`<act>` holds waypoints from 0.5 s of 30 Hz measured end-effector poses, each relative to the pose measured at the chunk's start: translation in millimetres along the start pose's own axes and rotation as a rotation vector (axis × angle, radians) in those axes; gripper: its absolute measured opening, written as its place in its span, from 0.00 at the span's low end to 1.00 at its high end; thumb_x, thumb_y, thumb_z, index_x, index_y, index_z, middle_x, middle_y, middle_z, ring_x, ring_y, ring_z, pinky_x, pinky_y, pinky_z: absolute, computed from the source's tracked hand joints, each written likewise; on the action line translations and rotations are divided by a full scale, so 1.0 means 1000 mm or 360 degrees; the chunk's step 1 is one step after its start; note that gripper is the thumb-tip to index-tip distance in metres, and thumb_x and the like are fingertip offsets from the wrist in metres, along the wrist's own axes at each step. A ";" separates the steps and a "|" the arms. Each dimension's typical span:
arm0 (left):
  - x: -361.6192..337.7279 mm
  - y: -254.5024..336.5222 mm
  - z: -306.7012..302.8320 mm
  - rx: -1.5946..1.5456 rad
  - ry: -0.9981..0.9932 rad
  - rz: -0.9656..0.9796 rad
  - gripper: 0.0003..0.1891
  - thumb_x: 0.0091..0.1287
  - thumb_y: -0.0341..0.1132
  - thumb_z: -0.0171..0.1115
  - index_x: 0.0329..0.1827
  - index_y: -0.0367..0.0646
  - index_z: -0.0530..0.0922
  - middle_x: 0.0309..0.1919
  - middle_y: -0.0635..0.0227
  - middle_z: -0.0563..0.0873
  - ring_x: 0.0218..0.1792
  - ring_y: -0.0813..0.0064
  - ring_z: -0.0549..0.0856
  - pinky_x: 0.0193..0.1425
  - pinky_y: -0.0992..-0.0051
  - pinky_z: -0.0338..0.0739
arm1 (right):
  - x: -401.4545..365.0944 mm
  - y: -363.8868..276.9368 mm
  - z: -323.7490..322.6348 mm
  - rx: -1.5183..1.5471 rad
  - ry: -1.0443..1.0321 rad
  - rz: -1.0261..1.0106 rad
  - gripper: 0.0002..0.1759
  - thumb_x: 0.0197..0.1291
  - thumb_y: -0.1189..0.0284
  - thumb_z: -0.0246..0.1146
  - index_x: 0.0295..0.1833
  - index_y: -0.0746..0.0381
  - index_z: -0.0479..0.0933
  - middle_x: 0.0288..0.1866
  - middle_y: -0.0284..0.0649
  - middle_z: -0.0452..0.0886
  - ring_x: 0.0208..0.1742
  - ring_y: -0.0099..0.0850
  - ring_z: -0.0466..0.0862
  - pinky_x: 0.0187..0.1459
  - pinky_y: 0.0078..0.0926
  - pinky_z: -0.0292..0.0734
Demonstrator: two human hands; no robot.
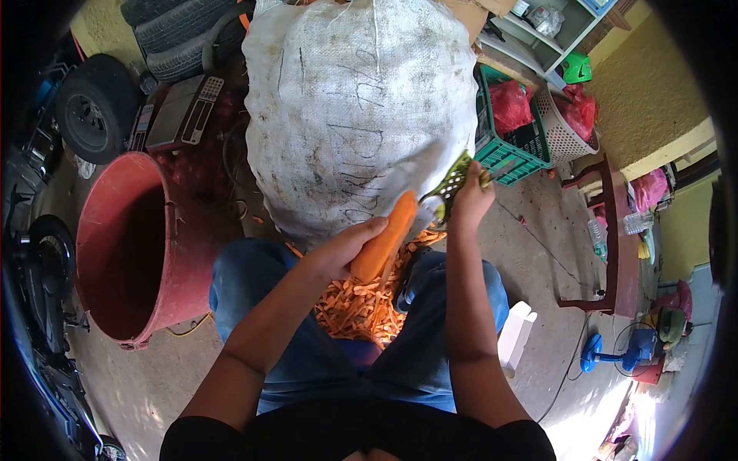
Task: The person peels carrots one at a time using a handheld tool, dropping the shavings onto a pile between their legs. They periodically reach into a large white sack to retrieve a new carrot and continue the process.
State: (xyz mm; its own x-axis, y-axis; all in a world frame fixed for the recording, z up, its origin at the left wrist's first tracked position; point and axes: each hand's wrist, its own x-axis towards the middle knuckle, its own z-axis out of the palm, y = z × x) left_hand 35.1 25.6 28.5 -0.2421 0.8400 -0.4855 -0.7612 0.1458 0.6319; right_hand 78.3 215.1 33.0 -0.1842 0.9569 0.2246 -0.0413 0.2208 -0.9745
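A large orange carrot [384, 244] is held at its lower left side by my left hand [344, 250], its upper end tilted up to the right. My right hand [472, 198] is closed around a green, perforated peeler-like tool [453, 180], just right of the carrot's upper end and apart from the carrot. Below, between my knees, lies a heap of orange peelings [357, 309]. A big white woven sack [357, 115] with dark handwriting stands right in front of my hands.
On the left is a red barrel [192, 253], with a scale [184, 115] and tires [92, 107] behind it. A green crate [511, 147] and a white basket [560, 140] stand at the right. A white box [516, 338] lies beside my right knee.
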 end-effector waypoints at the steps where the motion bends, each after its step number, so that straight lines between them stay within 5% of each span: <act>1: 0.007 -0.004 -0.009 0.0000 0.0001 0.0002 0.20 0.66 0.46 0.37 0.45 0.38 0.67 0.29 0.64 0.76 0.29 0.75 0.78 0.34 0.76 0.74 | -0.015 -0.011 0.004 0.0059 -0.0080 0.0047 0.12 0.57 0.69 0.52 0.27 0.67 0.72 0.17 0.30 0.68 0.18 0.18 0.62 0.20 0.18 0.57; 4: 0.031 -0.019 -0.034 -0.0411 -0.0381 0.0084 0.19 0.65 0.45 0.38 0.47 0.38 0.67 0.33 0.63 0.77 0.33 0.74 0.79 0.36 0.73 0.75 | -0.059 -0.030 0.008 0.0189 -0.0418 0.0294 0.13 0.58 0.68 0.52 0.30 0.67 0.72 0.20 0.31 0.69 0.20 0.17 0.66 0.23 0.16 0.61; 7: 0.029 -0.017 -0.027 -0.0604 -0.0431 0.0150 0.19 0.66 0.44 0.37 0.48 0.38 0.66 0.36 0.60 0.77 0.35 0.72 0.79 0.36 0.71 0.77 | -0.088 -0.034 0.010 0.0038 -0.0663 -0.0048 0.10 0.58 0.72 0.51 0.32 0.69 0.71 0.19 0.36 0.72 0.22 0.21 0.70 0.25 0.20 0.65; 10: 0.016 -0.009 -0.007 -0.0765 0.0009 0.0129 0.18 0.66 0.42 0.36 0.47 0.38 0.67 0.35 0.59 0.78 0.33 0.70 0.80 0.35 0.71 0.77 | -0.096 -0.037 0.012 -0.0054 -0.0645 -0.0222 0.09 0.57 0.73 0.52 0.32 0.69 0.70 0.19 0.41 0.73 0.21 0.24 0.71 0.25 0.22 0.66; 13: 0.015 -0.011 -0.010 -0.0599 0.0002 0.0147 0.17 0.66 0.41 0.35 0.47 0.38 0.67 0.34 0.60 0.78 0.32 0.69 0.80 0.33 0.71 0.77 | -0.084 -0.024 0.012 -0.0287 -0.0550 -0.0280 0.11 0.57 0.70 0.51 0.32 0.69 0.71 0.19 0.45 0.73 0.19 0.27 0.71 0.24 0.24 0.66; 15: 0.006 -0.007 -0.013 0.0176 -0.0249 -0.0064 0.19 0.67 0.42 0.33 0.47 0.37 0.67 0.35 0.61 0.77 0.33 0.70 0.80 0.33 0.74 0.76 | -0.047 -0.004 0.013 -0.0411 -0.0239 -0.0347 0.13 0.57 0.69 0.52 0.32 0.69 0.72 0.18 0.44 0.74 0.19 0.28 0.71 0.23 0.26 0.66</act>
State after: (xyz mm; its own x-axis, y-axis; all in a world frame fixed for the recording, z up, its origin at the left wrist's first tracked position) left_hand 30.9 22.3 13.3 -0.1097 0.9021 -0.4174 -0.6956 0.2303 0.6805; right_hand 74.2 166.2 26.4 -0.3413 0.8479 0.4056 0.1501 0.4752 -0.8670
